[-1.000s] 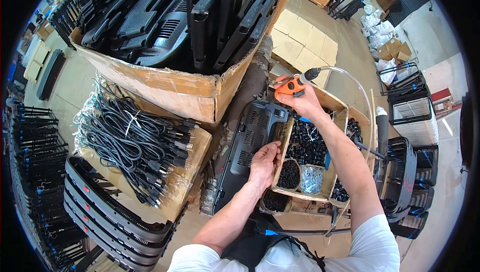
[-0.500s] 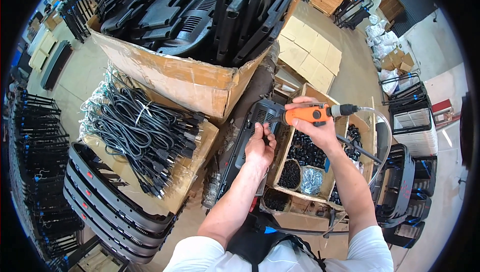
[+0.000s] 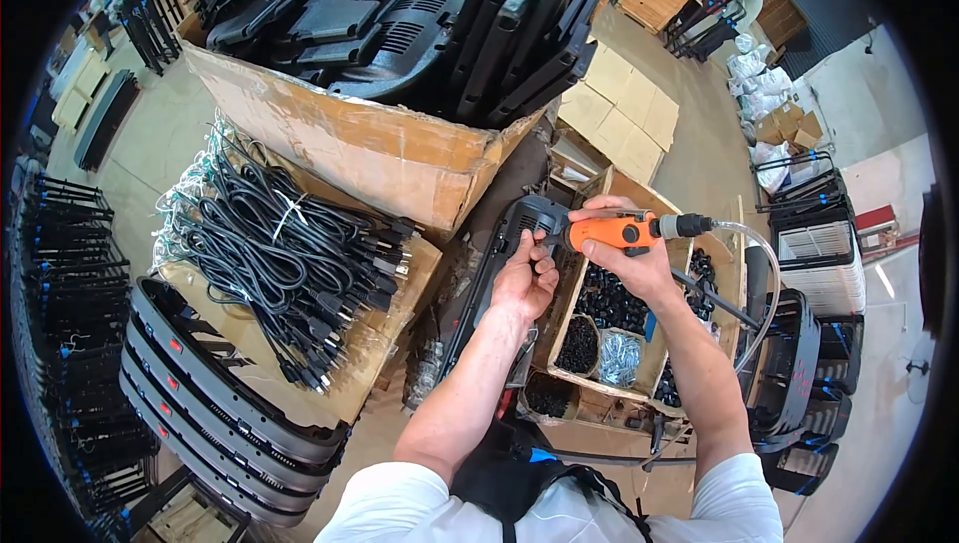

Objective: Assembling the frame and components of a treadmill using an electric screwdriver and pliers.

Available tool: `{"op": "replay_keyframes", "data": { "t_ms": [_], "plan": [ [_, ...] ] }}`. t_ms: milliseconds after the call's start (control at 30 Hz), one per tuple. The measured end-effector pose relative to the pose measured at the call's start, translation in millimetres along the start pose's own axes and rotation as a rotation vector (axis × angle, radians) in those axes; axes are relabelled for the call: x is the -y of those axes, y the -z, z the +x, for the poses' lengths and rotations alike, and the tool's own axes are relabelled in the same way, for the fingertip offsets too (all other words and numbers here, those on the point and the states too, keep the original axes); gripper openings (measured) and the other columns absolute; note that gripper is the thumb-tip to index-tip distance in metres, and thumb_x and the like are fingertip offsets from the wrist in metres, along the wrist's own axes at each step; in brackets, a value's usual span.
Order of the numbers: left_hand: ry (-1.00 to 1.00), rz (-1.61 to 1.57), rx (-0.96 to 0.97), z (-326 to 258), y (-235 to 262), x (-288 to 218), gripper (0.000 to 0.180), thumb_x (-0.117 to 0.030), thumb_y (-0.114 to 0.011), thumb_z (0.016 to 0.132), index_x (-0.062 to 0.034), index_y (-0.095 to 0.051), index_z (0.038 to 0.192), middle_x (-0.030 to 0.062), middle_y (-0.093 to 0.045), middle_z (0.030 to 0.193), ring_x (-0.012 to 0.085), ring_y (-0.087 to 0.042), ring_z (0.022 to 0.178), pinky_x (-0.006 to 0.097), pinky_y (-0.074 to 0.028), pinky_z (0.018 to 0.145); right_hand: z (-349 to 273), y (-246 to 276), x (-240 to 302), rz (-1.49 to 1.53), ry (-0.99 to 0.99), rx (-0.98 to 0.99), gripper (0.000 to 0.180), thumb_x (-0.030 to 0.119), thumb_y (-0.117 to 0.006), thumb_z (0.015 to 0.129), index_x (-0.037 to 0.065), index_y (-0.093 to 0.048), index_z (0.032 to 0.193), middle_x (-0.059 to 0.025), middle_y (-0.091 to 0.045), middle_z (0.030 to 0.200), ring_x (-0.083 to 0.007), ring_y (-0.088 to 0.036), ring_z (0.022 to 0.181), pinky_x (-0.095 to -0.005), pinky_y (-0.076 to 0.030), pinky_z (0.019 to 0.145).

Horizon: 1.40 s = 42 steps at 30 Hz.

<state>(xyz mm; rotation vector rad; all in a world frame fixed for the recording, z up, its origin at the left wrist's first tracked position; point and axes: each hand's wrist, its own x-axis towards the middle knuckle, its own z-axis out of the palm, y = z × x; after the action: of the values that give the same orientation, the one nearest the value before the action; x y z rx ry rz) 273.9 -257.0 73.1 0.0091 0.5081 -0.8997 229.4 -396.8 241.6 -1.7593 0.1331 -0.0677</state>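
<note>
My right hand (image 3: 642,268) is wrapped round an orange air screwdriver (image 3: 619,234), which lies nearly level with its tip toward my left hand. A clear hose (image 3: 771,273) curves down from its back end. My left hand (image 3: 526,281) is closed in a pinch right at the driver's tip; whatever its fingertips hold is too small to make out. Beneath both hands lies a long black plastic housing (image 3: 536,213) with a slotted vent, partly covered by my left hand and forearm.
A wooden parts tray (image 3: 589,384) holds black pieces and silver screws (image 3: 619,358). Bundled black power cords (image 3: 290,243) lie at left, above stacked grey curved covers (image 3: 215,413). A large carton (image 3: 340,133) of black plastic panels stands ahead. People work in the far background.
My left hand has moved slightly up, its fingertips now closer to the driver's tip. The right hand keeps its grip on the air screwdriver. The whole view has shifted a little.
</note>
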Motion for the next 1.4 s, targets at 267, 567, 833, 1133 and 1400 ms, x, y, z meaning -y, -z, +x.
{"op": "replay_keyframes", "data": {
  "t_ms": [267,567,833,1133,1400],
  "plan": [
    [-0.134,-0.055,-0.037,0.1,-10.7,-0.9,0.037,-0.039,-0.046,0.115,-0.008,-0.062,0.124,-0.0038,-0.051,0.082,0.0097,-0.047,0.069,0.025,-0.04,0.058,34.2,-25.9,-18.5,-0.032,0.013,-0.08,0.049,0.001,-0.082,0.086,0.001,-0.062,0.131,-0.012,-0.075,0.123,-0.0184,-0.069,0.116,-0.036,-0.055,0.105],
    [0.006,0.363,-0.18,-54.9,8.5,22.6,0.036,-0.036,-0.05,0.114,-0.0052,-0.068,0.12,-0.0014,-0.059,0.087,0.0137,-0.057,0.077,0.028,-0.047,0.067,63.6,-44.3,-45.8,-0.133,0.058,-0.057,0.044,0.006,-0.082,0.085,0.0,-0.065,0.125,-0.0103,-0.074,0.117,-0.0165,-0.071,0.11,-0.0338,-0.057,0.098],
    [0.096,0.348,-0.155,-76.5,24.1,21.2,0.032,-0.031,-0.052,0.114,-0.0043,-0.07,0.117,-0.0024,-0.056,0.082,0.0115,-0.051,0.069,0.026,-0.042,0.061,66.1,-49.9,-29.2,-0.238,0.01,-0.04,0.044,0.008,-0.082,0.084,0.001,-0.067,0.124,-0.0091,-0.075,0.114,-0.0159,-0.071,0.11,-0.0338,-0.057,0.099],
    [0.11,0.334,-0.131,-81.9,32.3,24.3,0.029,-0.021,-0.05,0.114,0.0007,-0.065,0.126,0.0047,-0.064,0.096,0.0177,-0.063,0.081,0.03,-0.056,0.071,69.9,-55.8,-40.0,-0.248,0.055,-0.016,0.037,0.006,-0.083,0.082,0.003,-0.07,0.116,-0.0069,-0.075,0.115,-0.0148,-0.07,0.106,-0.0324,-0.057,0.096],
    [0.157,0.375,-0.206,-96.0,39.7,31.7,0.026,-0.013,-0.048,0.112,0.002,-0.062,0.128,0.0086,-0.067,0.099,0.0217,-0.068,0.085,0.034,-0.061,0.076,70.8,-55.9,-38.6,-0.255,0.013,-0.027,0.033,0.009,-0.084,0.082,0.004,-0.073,0.112,-0.0038,-0.076,0.109,-0.0125,-0.069,0.098,-0.0301,-0.056,0.091]
  ]
}}
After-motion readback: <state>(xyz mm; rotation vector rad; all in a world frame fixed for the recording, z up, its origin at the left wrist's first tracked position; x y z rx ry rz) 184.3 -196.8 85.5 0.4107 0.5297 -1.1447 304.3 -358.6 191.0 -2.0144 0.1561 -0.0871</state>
